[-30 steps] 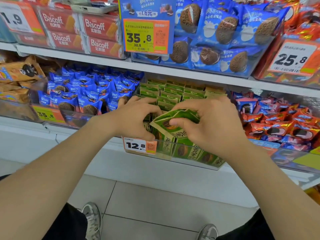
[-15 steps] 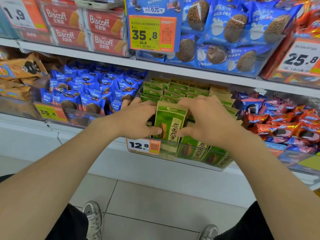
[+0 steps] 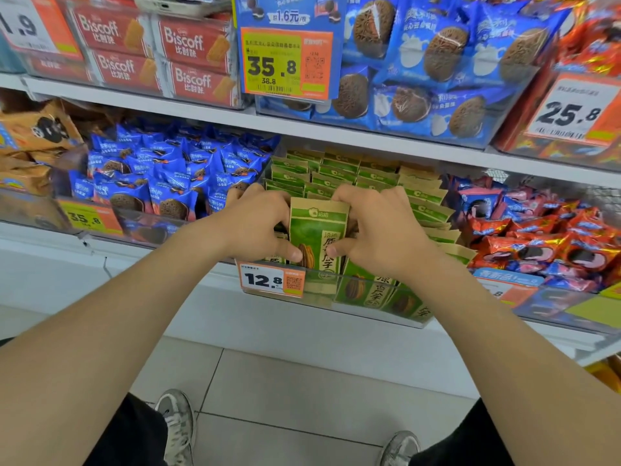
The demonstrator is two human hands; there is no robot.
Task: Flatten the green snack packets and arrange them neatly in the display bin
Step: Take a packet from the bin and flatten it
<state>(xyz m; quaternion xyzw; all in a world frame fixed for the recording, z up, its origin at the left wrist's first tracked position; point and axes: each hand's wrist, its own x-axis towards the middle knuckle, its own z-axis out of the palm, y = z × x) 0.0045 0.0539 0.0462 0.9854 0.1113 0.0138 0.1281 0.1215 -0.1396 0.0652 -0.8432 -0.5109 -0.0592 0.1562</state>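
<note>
I stand on pale grey floor tiles [image 3: 295, 375] before white shelves [image 3: 215, 117] packed with red Biscoff boxes [image 3: 193, 45], blue biscuit packets [image 3: 168, 173] and orange price tags [image 3: 285, 62].

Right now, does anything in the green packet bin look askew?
Yes. The front packets at the right of the bin lean sideways and fan out, unlike the upright rows behind. The packet pinched between left hand and right hand stands straight.

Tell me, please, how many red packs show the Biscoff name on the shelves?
4, in a two-by-two block on the upper shelf: upper-left pack, upper-right pack, lower-left pack, lower-right pack. A blurred red pack left of them may be a fifth; others may be hidden.
</note>
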